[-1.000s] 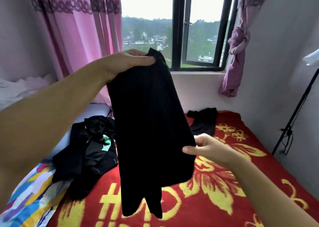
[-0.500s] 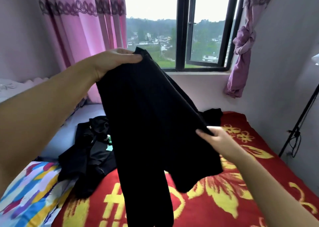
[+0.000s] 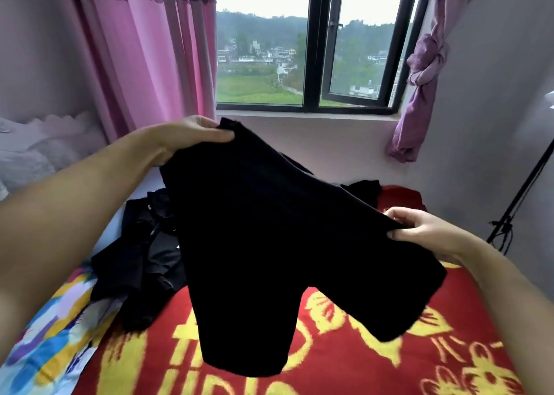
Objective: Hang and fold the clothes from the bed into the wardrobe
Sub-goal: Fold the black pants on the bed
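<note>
I hold a pair of black shorts (image 3: 278, 244) spread in the air above the bed (image 3: 359, 361). My left hand (image 3: 186, 135) pinches one end of the waistband at upper left. My right hand (image 3: 419, 229) pinches the other end, lower and to the right. The two legs hang down towards me. A heap of black clothes (image 3: 144, 259) lies on the bed at left, partly hidden behind the shorts. Another dark garment (image 3: 364, 189) lies near the wall under the window. No wardrobe is in view.
The bed has a red blanket with yellow patterns, and a colourful sheet (image 3: 45, 343) at its left edge. Pink curtains (image 3: 144, 55) hang at left, a knotted purple curtain (image 3: 422, 73) at right. A black stand (image 3: 518, 202) leans by the right wall.
Both hands have lowered. My right hand has taken hold of the waistband's other end and pulled it right, so the shorts are now stretched wide instead of hanging from my left hand.
</note>
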### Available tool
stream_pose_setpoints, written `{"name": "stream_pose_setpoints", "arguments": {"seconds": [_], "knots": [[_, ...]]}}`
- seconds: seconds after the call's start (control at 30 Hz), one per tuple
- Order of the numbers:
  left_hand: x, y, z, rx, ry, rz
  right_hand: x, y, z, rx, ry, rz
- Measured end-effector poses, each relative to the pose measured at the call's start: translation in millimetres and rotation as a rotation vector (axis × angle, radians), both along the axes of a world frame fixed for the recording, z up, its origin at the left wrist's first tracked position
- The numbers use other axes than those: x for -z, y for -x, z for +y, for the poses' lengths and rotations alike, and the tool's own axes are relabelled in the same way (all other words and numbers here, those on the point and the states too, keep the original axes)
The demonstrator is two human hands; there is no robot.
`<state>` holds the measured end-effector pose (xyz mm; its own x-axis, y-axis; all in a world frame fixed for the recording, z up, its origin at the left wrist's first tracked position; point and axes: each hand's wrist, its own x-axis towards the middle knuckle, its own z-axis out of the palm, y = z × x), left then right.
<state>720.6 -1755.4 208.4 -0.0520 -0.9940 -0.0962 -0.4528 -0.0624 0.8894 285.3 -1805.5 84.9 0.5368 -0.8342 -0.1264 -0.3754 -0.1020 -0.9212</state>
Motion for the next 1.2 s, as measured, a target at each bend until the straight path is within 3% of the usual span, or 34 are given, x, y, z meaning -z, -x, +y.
{"name": "stream_pose_setpoints", "arguments": {"seconds": [0.1,0.23,0.33,0.4,0.5,0.57,0.67,0.77,0.83,1.0,1.1,1.2], "knots": [[20.2,0.6,-25.8,-0.021,-0.060,-0.324,22.5,-15.5,-32.1,0.168,0.174,0.265],[54.3,7.2,-77.3,-0.301,0.293,-0.662,35.8,-53.0,-79.5,0.299,0.419,0.514],[53.1,9.3,-111.9,-0.530,0.492,-0.601,16.9,-73.6,-118.1,0.472,0.598,0.584],[37.2,16.3,-111.9,-0.543,0.602,-0.502,-2.9,-75.4,-129.8,0.546,0.683,0.659],[34.4,27.9,-86.0,-0.397,0.643,-0.312,-3.4,-68.7,-133.6,0.591,0.603,0.699],[57.2,32.8,-62.7,-0.205,0.633,-0.313,16.7,-60.7,-130.2,0.598,0.487,0.639],[123.6,40.5,-26.7,0.086,0.698,-0.463,70.3,-50.1,-116.4,0.601,0.375,0.532],[241.3,52.8,9.9,0.348,0.812,-0.697,162.7,-40.5,-83.0,0.592,0.259,0.583],[322.7,66.4,40.2,0.513,0.738,-0.731,231.3,-30.4,-53.4,0.548,0.169,0.629],[487.6,100.7,109.4,0.660,0.562,-0.687,369.6,1.7,16.3,0.429,-0.037,0.724],[536.7,120.9,137.8,0.705,0.464,-0.672,409.0,9.9,37.0,0.453,-0.096,0.723],[560.6,135.3,155.0,0.721,0.392,-0.621,412.8,-5.3,27.7,0.465,-0.003,0.646]]}}
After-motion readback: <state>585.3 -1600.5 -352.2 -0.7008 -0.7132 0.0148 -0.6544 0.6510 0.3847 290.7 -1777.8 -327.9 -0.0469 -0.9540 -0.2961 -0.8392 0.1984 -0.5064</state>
